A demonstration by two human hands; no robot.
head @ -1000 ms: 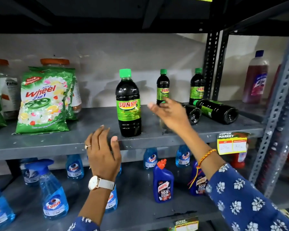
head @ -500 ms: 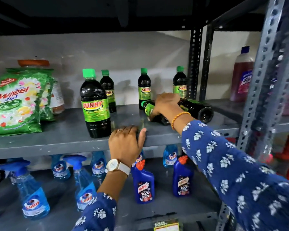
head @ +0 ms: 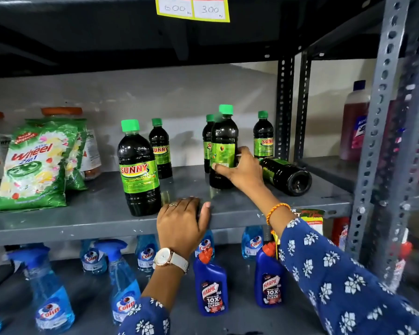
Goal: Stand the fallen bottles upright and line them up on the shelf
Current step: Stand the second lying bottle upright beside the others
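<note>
Two hands were at the grey shelf (head: 82, 213): the right hand (head: 242, 171), arm stretched forward, was clamped around an upright dark bottle (head: 223, 141) at its label, while the left hand (head: 182, 221) lay flat, fingers together, on the front edge. One fallen bottle (head: 286, 175) lay just right of the held one.

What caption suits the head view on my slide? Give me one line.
Right hand stands a green-capped Sunny bottle upright on the grey shelf; another fallen bottle lies beside it, left hand braced on the edge.
</note>
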